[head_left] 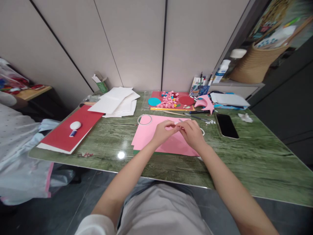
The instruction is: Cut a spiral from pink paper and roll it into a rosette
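My left hand (163, 133) and my right hand (192, 133) meet at the fingertips above pink paper sheets (144, 137). Both are closed in a pinch, with a small whitish bit showing between them, too small to name. A thin grey tip sticks out by the right fingers. Under the pink sheets a dark green edge (156, 152) shows at the front. A clear ring-shaped roll (144, 119) rests on their upper left corner. Beside my right hand, part of a white ring (202, 131) peeks out.
Behind the hands lie pink crumpled paper balls (168, 99), a blue circle (155, 101) and a pink cut-out (205, 103). White papers (114, 99) and a red sheet (73, 124) are at left. A phone (227, 125) lies at right. A person sits at far left.
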Available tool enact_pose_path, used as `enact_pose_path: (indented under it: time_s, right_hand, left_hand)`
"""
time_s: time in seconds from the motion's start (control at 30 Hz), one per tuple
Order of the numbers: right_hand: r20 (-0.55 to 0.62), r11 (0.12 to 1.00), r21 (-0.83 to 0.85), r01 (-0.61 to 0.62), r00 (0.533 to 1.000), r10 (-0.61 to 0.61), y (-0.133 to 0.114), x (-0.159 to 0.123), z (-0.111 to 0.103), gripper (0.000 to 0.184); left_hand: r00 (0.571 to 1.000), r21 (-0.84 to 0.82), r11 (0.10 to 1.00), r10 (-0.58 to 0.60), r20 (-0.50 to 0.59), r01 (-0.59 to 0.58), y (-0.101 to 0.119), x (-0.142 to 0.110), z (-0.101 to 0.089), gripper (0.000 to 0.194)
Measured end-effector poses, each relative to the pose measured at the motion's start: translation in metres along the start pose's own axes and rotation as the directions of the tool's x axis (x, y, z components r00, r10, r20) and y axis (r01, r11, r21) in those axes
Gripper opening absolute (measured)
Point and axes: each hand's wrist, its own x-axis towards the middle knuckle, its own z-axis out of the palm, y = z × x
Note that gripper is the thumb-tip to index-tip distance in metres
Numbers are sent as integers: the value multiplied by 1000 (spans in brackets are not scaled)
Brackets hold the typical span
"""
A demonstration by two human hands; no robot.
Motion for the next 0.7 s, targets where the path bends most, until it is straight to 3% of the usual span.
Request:
enact_pose_path:
  time_s: [0.1,0.27,0.47,0.7]
  right_hand:
    - [-4,1000,-6,7,1000,-7,1,-1,1,12]
    - [-12,998,48,-48,999,49,1,-3,2,13]
    - [-105,980,126,-153,980,166,0,-4,3,12]
    - [-159,988,84,-132,977,144,-2,-6,4,8]
  left_hand:
    - [997,-123,990,-76,-3,75,-4,1,2,28]
    - [980,-329,923,-182,86,200,-5,2,1,27]
    - [969,-372,895,-225,99,245,-4,3,-1,27]
    - [971,-418,876,-215,103,239,-6,2,1,25]
